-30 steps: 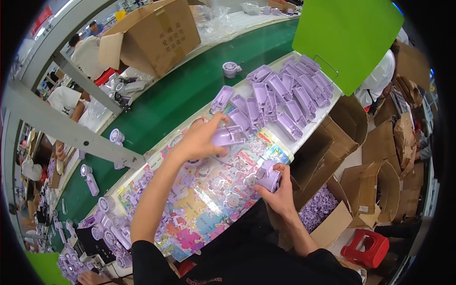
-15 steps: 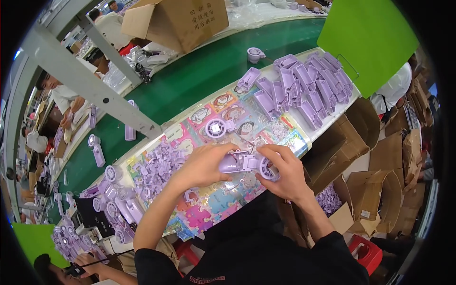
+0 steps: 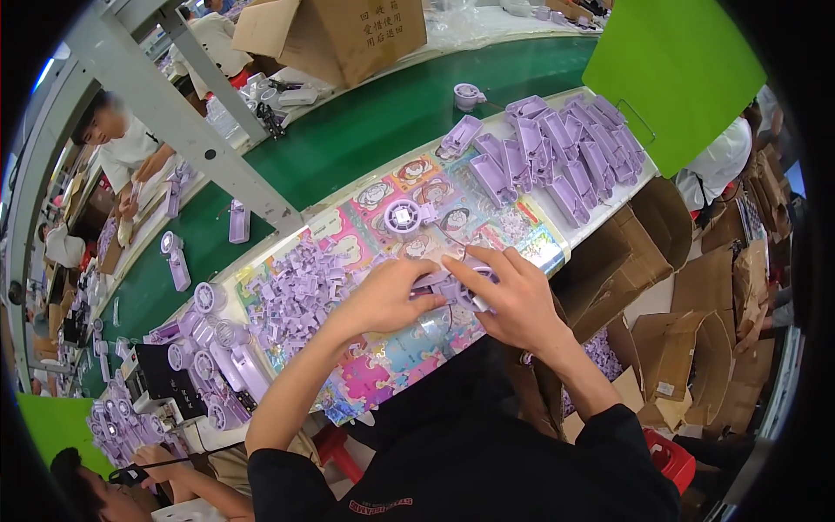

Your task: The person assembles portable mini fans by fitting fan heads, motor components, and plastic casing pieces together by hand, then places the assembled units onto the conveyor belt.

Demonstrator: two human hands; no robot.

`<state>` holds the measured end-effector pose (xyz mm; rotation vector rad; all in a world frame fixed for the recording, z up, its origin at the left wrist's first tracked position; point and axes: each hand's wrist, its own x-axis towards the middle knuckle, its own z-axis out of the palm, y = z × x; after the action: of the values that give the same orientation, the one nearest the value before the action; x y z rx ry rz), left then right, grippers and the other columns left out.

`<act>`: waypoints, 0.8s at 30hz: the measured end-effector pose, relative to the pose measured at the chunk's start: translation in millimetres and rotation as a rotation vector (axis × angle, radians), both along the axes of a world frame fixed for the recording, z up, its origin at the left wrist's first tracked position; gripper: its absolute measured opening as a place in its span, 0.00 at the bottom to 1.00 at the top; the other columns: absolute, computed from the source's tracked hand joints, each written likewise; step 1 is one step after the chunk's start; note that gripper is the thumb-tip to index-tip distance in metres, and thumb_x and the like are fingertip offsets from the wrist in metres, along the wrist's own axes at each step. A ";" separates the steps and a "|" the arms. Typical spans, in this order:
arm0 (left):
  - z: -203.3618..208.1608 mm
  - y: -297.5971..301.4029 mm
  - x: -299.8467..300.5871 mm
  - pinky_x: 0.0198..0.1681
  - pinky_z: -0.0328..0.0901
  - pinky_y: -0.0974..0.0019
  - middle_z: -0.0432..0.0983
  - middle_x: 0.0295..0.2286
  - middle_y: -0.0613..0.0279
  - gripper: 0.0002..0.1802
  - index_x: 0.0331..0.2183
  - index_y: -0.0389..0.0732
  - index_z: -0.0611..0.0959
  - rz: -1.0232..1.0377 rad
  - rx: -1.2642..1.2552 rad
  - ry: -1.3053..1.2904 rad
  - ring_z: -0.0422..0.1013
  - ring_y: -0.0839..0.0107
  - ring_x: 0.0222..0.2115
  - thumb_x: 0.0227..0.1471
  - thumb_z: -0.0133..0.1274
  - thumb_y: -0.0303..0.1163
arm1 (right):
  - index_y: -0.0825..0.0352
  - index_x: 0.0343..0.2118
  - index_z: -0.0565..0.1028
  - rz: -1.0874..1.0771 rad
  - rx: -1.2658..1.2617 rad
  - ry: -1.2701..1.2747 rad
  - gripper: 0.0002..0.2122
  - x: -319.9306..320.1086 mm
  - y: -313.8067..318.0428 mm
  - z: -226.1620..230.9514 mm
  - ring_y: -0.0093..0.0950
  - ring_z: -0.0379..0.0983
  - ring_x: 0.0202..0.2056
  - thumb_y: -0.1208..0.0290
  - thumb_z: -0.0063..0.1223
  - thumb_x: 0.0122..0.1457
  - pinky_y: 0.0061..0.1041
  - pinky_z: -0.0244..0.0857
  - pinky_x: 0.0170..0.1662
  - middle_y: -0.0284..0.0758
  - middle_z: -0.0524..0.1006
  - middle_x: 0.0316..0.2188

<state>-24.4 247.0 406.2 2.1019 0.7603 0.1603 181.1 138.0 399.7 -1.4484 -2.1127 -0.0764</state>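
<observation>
Between my two hands is a small light-purple handheld fan (image 3: 476, 293), with its round ring head toward the right. My left hand (image 3: 385, 297) grips its handle end, fingers and thumb closed round it. My right hand (image 3: 519, 306) is closed over the ring head and hinge, with index finger and thumb near the joint; those fingers cover much of it. Just beyond, a loose purple fan head (image 3: 404, 216) with a pale square centre lies on the colourful cartoon mat (image 3: 383, 378). A heap of small purple plastic parts (image 3: 296, 291) lies beside my left forearm.
Purple handle shells (image 3: 565, 157) are piled at the far right. Assembled fans (image 3: 222, 370) crowd the left end. Behind runs a green conveyor belt (image 3: 348, 117) with a fan head (image 3: 468, 96) on it. A metal post (image 3: 209, 157) stands left; cardboard boxes (image 3: 626, 252) sit right.
My right hand's fingers have moved left and over the fan's hinge, covering more of it. My left hand stays on the handle. The whole view has shifted slightly.
</observation>
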 end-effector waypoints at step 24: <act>-97.0 242.6 -15.4 0.31 0.72 0.62 0.82 0.28 0.51 0.15 0.33 0.30 0.85 1.100 -0.151 -0.284 0.79 0.65 0.27 0.46 0.65 0.33 | 0.64 0.52 0.71 0.023 -0.091 0.033 0.25 -24.7 108.7 -73.1 0.44 0.66 0.59 0.72 0.61 0.47 0.42 0.61 0.58 0.40 0.72 0.54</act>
<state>-39.8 489.6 309.2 1.2724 1.6001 0.9270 156.4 246.7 326.6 -1.4668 -2.1303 0.0520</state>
